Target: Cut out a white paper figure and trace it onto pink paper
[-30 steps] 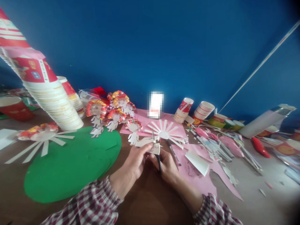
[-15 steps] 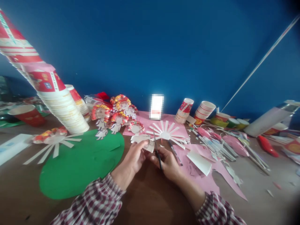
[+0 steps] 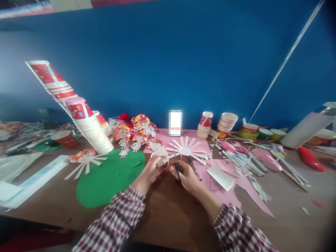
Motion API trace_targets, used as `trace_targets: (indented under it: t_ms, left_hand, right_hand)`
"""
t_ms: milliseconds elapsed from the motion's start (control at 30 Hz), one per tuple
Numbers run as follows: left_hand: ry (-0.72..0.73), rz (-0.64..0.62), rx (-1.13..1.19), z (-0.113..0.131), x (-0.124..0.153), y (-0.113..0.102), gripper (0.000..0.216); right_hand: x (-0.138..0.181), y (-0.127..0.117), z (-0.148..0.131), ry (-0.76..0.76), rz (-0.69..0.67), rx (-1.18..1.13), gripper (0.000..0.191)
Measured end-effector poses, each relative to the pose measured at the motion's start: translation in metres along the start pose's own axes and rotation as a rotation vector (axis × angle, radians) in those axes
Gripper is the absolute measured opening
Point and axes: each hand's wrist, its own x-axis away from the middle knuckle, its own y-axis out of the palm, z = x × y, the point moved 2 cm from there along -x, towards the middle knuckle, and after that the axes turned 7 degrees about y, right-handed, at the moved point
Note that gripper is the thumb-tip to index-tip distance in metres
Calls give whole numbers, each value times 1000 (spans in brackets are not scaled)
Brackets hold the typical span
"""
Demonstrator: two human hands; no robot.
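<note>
My left hand (image 3: 151,171) is closed on a small white paper cut-out (image 3: 162,160) held just above the brown table. My right hand (image 3: 186,176) grips black-handled scissors (image 3: 176,164), blades pointing up beside the cut-out. Both hands sit close together at the table's middle, sleeves in red-and-white check. Just behind them lies a white paper cup cut into a sunburst (image 3: 185,151) on pink paper (image 3: 194,141). Finished paper dolls with red-and-yellow hats (image 3: 136,131) stand to the left behind.
A green paper disc (image 3: 110,176) lies left of my hands. A tall leaning stack of paper cups (image 3: 78,112) rises behind it, with another sunburst cup (image 3: 85,159) nearby. More cups (image 3: 228,122), pink scraps (image 3: 236,189), strips and a red object (image 3: 309,159) clutter the right.
The view has pulled back and tilted up, showing more table and wall. My hands stay together on the cut-out and scissors, the cut-out turned slightly in my left hand.
</note>
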Motion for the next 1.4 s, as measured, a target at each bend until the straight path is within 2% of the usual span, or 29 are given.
trace_targets:
  t_ms: [167, 467, 767, 1067, 1400]
  left_hand:
    - [55, 1, -25, 1, 3, 5, 18]
    - [45, -24, -4, 0, 5, 5, 19]
    - [85, -141, -8, -1, 3, 7, 21]
    - [116, -109, -45, -3, 7, 10, 21]
    - [130, -37, -101, -8, 8, 9, 31]
  right_hand:
    - [0, -3, -2, -20, 34, 26, 33]
    - [-1, -1, 2, -4, 21, 21, 30]
    - [-12, -9, 12, -98, 241, 82, 29]
    - [-9, -6, 7, -115, 178, 66, 27]
    - [-12, -4, 11, -114, 181, 62, 30]
